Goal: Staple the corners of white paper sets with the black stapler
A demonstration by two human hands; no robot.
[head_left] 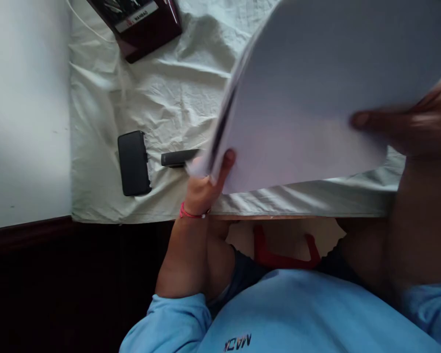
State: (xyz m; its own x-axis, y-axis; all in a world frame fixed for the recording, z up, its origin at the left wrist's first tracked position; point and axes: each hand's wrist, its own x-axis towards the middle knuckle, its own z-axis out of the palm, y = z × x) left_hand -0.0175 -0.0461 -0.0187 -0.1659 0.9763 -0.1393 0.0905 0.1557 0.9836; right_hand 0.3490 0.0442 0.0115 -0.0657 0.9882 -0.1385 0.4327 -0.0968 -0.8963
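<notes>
A large stack of white paper sheets (297, 108) is held up above the cloth-covered table, curving upward and somewhat blurred. My left hand (209, 184), with a red string bracelet at the wrist, is closed on the stack's lower left corner, its thumb on top. On the right, my right hand (419, 120) is closed on the stack's right side, thumb pressed on the top sheet and the other fingers hidden. A dark strip shows between the sheets along the left edge.
A black phone-like case (134, 163) lies left of my left hand. Beside it, a dark slim object (180, 158) is partly covered. A dark red stand (150, 29) with a "WANBAO" label is at the back left. The pale cloth (169, 98) is wrinkled; a white wall borders it.
</notes>
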